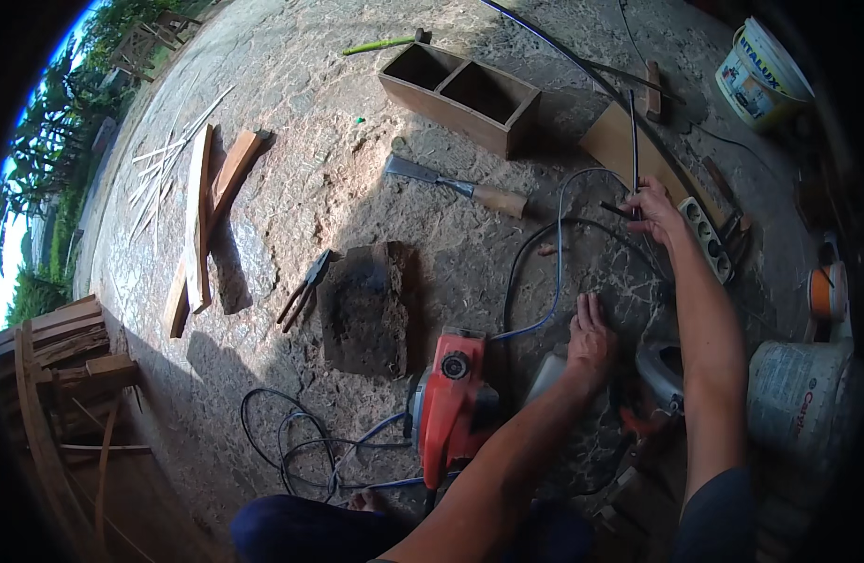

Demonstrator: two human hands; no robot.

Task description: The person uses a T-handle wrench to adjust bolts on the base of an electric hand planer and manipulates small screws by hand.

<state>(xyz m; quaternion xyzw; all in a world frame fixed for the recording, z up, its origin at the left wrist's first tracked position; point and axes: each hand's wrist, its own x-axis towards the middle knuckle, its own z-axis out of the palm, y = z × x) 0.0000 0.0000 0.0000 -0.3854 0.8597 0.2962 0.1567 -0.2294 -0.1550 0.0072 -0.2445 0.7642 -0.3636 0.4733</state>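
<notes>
right hand (653,208) pinches a thin dark rod (633,141), which points away across the brown board (606,139), just left of the power strip (702,235), while left hand (591,338) rests palm-down on the floor (460,272), fingers stretched out and close together, to the right of the red planer (448,399).

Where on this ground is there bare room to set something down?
Mostly bare patches: between the wooden battens and the chisel; between the battens and the looped cable. Crowded: around the right hand, beside the power strip.
</notes>
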